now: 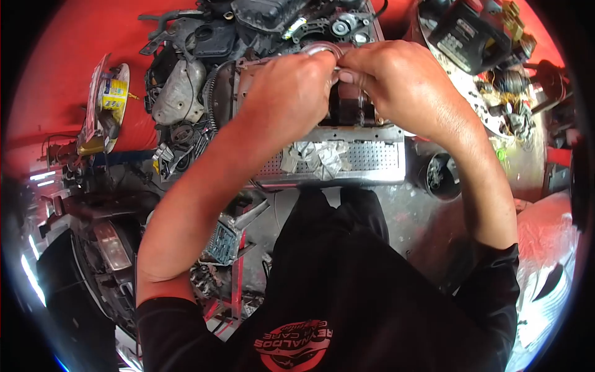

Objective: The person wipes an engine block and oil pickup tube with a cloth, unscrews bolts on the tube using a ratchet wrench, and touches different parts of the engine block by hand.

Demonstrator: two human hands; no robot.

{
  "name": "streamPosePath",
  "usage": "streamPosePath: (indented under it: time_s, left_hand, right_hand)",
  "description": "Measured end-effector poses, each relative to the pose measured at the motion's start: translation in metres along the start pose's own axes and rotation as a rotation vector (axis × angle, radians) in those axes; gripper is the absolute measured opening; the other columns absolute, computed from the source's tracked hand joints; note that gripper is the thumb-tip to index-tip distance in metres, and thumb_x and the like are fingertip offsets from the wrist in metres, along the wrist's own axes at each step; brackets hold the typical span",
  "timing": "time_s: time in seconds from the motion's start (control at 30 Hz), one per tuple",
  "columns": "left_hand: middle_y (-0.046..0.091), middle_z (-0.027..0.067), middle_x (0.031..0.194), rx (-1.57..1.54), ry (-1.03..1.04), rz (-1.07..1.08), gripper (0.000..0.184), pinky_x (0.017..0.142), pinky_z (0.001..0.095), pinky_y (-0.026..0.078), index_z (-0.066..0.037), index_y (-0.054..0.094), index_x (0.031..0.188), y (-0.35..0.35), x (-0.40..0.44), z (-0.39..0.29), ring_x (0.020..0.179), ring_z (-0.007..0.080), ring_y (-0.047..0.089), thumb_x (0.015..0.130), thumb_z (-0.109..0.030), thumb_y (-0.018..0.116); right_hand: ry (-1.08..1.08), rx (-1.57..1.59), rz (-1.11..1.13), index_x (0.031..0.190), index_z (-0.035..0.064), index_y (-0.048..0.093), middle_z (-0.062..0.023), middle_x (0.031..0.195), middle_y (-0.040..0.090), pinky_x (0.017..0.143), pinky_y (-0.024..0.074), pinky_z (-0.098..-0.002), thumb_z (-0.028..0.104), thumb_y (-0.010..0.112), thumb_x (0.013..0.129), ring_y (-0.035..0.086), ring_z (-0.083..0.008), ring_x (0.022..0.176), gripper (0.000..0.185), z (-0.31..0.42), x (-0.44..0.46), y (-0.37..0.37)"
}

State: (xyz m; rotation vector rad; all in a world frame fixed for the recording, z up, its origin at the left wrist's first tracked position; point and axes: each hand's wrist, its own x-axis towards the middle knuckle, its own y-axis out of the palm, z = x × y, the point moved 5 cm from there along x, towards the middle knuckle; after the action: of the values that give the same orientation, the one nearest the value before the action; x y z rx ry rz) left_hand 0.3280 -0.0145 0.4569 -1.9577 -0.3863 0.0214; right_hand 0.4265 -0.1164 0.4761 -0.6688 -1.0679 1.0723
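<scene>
Both hands meet over an open engine block (387, 134). My left hand (286, 90) is closed with its fingertips on a shiny, curved metal ring (322, 47), most of it hidden behind the fingers. From the other side my right hand (400, 77) pinches, thumb against fingers, at the same ring. Between the wrists, dark cavities and a brownish inner part (351, 102) of the block show. A toothed ring edge (212, 99) is at the block's left end.
Crumpled paper (317, 158) lies on the perforated metal tray (378, 162) in front of the block. Grimy engine parts (180, 93) crowd the left and back. A black oil bottle (474, 37) stands at right, above a bucket (440, 177). A red cart (238, 273) is below left.
</scene>
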Motion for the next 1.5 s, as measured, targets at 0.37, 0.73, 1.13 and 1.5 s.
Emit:
streamPosePath:
  time_s: [0.37,0.73,1.13,1.5]
  left_hand:
    - [0.068,0.0103,0.095,0.393,0.566,0.108,0.023,0.087,0.0412,0.051,-0.007,0.067,0.102,-0.004,0.005,-0.008,0.099,0.0286,0.063,0.079,-0.007,0.064]
    - [0.068,0.0145,0.102,0.117,0.528,0.235,0.023,0.083,0.0468,0.055,-0.006,0.067,0.105,-0.006,-0.002,0.013,0.100,0.0344,0.067,0.085,-0.008,0.057]
    - [0.073,0.0130,0.107,0.286,0.518,0.409,0.028,0.077,0.0457,0.057,-0.006,0.074,0.108,-0.020,0.007,-0.004,0.099,0.0297,0.071,0.083,-0.011,0.061]
    - [0.073,0.0160,0.102,0.133,0.731,0.266,0.023,0.082,0.0471,0.056,-0.012,0.076,0.100,0.000,0.018,-0.003,0.098,0.0354,0.070,0.087,-0.027,0.064]
  right_hand:
    - [0.863,0.825,-1.276,0.126,-0.0004,0.056,-0.0102,0.094,0.066,0.071,0.0483,-0.0305,0.015,0.047,0.103,0.058,-0.0134,0.072,0.029,0.071,-0.090,0.067]
    - [1.513,0.881,-0.616,0.105,-0.0061,0.068,-0.0110,0.090,0.066,0.079,0.0485,-0.0381,0.038,0.067,0.087,0.059,-0.0230,0.080,0.048,-0.018,-0.167,0.463]
    - [0.757,0.850,-1.155,0.127,-0.0027,0.052,-0.0153,0.117,0.064,0.082,0.0564,-0.0353,0.015,0.050,0.093,0.067,-0.0237,0.096,0.039,0.072,-0.164,0.064]
    - [0.952,-0.370,-0.135,0.102,0.0019,0.066,-0.0275,0.088,0.068,0.080,0.0494,-0.0523,0.050,0.052,0.098,0.064,-0.0466,0.090,0.050,0.088,-0.036,0.031]
